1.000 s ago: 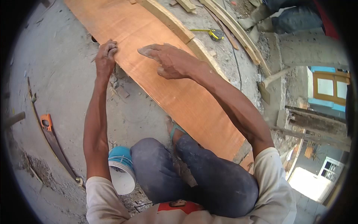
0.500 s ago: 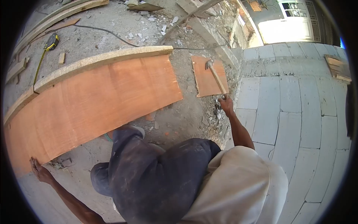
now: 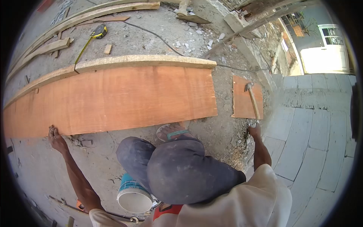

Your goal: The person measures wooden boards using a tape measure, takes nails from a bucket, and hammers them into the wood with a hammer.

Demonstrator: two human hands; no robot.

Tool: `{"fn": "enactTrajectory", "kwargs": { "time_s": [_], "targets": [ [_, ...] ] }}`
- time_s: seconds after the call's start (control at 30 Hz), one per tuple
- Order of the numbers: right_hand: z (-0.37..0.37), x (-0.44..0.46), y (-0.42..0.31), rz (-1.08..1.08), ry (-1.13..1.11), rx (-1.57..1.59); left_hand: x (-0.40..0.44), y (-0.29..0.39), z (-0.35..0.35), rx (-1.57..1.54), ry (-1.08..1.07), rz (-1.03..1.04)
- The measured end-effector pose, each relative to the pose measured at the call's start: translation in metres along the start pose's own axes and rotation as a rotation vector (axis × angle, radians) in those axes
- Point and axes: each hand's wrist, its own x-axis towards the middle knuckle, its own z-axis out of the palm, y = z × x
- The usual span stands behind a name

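A long sheet of reddish plywood (image 3: 124,98) lies on the ground, with a timber batten (image 3: 143,61) along its far edge. My left hand (image 3: 57,140) grips the near edge of the sheet toward its left end, fingers closed at the rim. Off to the right, a small square plywood piece (image 3: 242,102) lies apart from the sheet. A claw hammer (image 3: 253,100) rests across it, head away from me. My right hand (image 3: 255,130) is closed around the end of the wooden handle; the fingers are partly hidden.
A tape measure (image 3: 99,31) lies beyond the batten, its yellow blade reaching the batten. Farther back are long timbers (image 3: 113,11) and a black cable (image 3: 155,36). A blue-and-white bucket (image 3: 134,196) stands beside my knees. Grey blocks (image 3: 314,151) pave the right side.
My view has tilted and shifted, so the plywood sits farther right and my sandalled foot and the bucket show. Both hands keep about the same places on the plywood and hammer.
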Motion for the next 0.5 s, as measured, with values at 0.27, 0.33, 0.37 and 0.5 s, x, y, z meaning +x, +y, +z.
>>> {"fn": "enactTrajectory", "kwargs": {
  "time_s": [0.27,0.33,0.37,0.5],
  "targets": [
    [-0.018,0.105,-0.031,-0.116,-0.098,0.064,-0.009,0.046,-0.008,0.019,0.092,0.074],
    [-0.003,0.145,-0.020,-0.237,-0.310,0.431,-0.008,0.044,-0.004,-0.018,0.149,0.097],
    [0.015,0.182,0.003,-0.326,-0.311,0.400,-0.007,0.045,-0.003,-0.021,0.154,0.081],
    [0.023,0.141,-0.053,-0.107,-0.338,0.529,-0.009,0.052,-0.006,0.001,0.141,0.044]
  ]
}}
